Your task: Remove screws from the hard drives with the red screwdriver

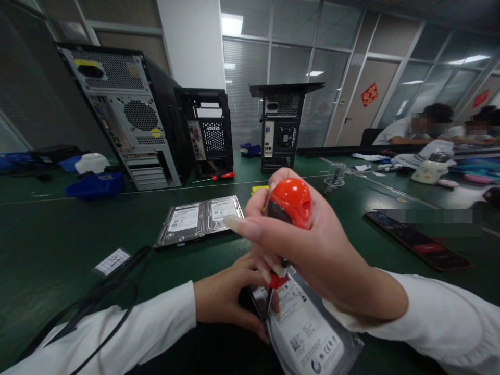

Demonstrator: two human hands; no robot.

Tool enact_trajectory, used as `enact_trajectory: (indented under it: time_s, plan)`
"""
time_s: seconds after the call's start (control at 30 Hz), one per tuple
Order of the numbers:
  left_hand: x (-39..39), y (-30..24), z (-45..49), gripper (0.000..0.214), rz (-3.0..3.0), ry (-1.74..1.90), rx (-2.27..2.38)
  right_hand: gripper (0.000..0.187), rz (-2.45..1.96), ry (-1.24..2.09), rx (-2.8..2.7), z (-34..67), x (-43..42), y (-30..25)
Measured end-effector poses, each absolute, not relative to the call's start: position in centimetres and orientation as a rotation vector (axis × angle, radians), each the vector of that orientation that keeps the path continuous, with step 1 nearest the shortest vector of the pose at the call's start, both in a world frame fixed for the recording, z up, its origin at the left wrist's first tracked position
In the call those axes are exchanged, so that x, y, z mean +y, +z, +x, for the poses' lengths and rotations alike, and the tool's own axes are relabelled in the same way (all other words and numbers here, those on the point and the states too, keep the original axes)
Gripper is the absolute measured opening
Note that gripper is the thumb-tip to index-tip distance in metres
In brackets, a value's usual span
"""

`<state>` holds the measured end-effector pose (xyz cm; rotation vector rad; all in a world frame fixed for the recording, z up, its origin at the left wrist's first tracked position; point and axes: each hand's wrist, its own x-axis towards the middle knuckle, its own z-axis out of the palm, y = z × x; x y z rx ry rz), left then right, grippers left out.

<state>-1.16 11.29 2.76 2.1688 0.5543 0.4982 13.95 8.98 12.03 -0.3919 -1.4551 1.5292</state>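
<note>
My right hand [312,250] is wrapped round the red and black handle of a screwdriver [291,203], held upright with its tip down on a hard drive [308,328] lying at the near table edge. My left hand [226,297] lies on the left end of that drive, fingers curled against it beside the screwdriver shaft. Two more hard drives [201,219] lie side by side on the green table further out.
Three open computer cases [125,114] [209,130] [283,125] stand at the back. A second red screwdriver [219,177], blue trays [96,185], a black cable [109,291], a phone [420,242]. Other people sit at the far right [422,127].
</note>
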Motion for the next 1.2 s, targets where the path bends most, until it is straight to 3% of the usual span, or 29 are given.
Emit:
enact_trajectory:
  time_s: [0.23,0.5,0.6,0.67,0.8,1.2]
  plan:
    - [11.3,3.1,-1.0,0.041,2.193,0.452,0.593,0.038,-0.56,1.392,-1.266,14.2,8.1,11.6]
    - [11.4,2.9,-1.0,0.04,2.21,0.437,0.573,0.019,-0.354,1.382,-1.396,15.6,8.9,10.8]
    - [11.4,2.8,-1.1,0.041,2.242,0.456,0.543,0.029,-0.342,1.334,-1.402,15.7,9.5,10.4]
    - [11.4,2.7,-1.1,0.042,2.256,0.465,0.533,0.036,-0.283,1.4,-1.36,15.5,9.7,10.2]
    - [11.4,2.8,-1.1,0.041,2.235,0.471,0.55,0.023,-0.184,1.537,-1.323,15.0,9.9,10.1]
    - [11.0,3.2,-0.9,0.036,2.212,0.474,0.581,0.039,-0.044,1.777,-1.262,14.0,10.2,10.9]
